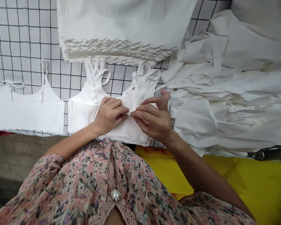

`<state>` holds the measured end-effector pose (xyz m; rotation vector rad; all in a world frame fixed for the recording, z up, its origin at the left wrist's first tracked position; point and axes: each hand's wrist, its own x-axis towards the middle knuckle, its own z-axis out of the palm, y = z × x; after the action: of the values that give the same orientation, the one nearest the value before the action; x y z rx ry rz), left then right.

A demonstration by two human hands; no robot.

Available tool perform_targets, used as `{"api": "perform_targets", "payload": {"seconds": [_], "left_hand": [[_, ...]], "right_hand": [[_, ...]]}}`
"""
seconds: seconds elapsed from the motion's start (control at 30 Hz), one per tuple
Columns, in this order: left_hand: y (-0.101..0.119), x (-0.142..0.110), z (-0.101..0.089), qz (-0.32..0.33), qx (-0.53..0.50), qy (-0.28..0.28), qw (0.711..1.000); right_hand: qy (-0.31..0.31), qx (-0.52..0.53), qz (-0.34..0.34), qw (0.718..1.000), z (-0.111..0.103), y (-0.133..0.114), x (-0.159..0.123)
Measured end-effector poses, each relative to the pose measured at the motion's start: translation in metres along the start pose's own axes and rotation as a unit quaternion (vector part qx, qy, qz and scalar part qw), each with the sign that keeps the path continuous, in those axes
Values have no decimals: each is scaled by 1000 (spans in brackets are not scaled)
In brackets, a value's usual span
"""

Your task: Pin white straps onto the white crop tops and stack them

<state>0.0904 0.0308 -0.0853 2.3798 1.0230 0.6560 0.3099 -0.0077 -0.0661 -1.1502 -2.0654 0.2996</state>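
A stack of white strappy camisole tops [128, 132] lies in front of me, its thin straps bunched at the far side. My left hand [110, 115] rests on the stack with its fingers closed, thumb and forefinger pinched together. My right hand [154, 118] meets it from the right, thumb and forefinger pinched, the other fingers loosely bent. A thin white thread [126, 113] seems to run between the two pinches; whether it is loose or part of the top cannot be made out. A ring sits on a left finger.
A separate white camisole top [28, 112] lies flat at the left. Beyond the stack is a pile of white fabric with wavy edges [126, 25]. Crumpled white garments [224, 103] heap up at the right. Underneath is a black-and-white checked cloth [16, 34]; something yellow [236, 178] shows below the table edge.
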Motion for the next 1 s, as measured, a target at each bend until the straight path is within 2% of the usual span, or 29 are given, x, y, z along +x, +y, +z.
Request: {"api": "perform_targets", "payload": {"seconds": [0.17,0.37,0.57,0.67,0.77,0.9,1.0], "left_hand": [[0,0,1,16,9,12,1000],[0,1,0,37,-2,41,998],[0,1,0,33,3,34,999],[-1,1,1,40,11,33,999],[-1,1,1,46,2,38,998],[-1,2,2,59,11,52,997],[-2,2,2,74,13,75,994]], "right_hand": [[-17,-27,10,999,0,0,-5],[8,-39,-10,999,0,-2,-5],[-41,-17,90,995,2,-4,-9],[-39,8,112,993,3,-4,-11],[-31,-19,86,996,4,-4,-10],[6,-68,0,998,4,-5,-7],[-19,-92,5,996,3,-4,-6]]}}
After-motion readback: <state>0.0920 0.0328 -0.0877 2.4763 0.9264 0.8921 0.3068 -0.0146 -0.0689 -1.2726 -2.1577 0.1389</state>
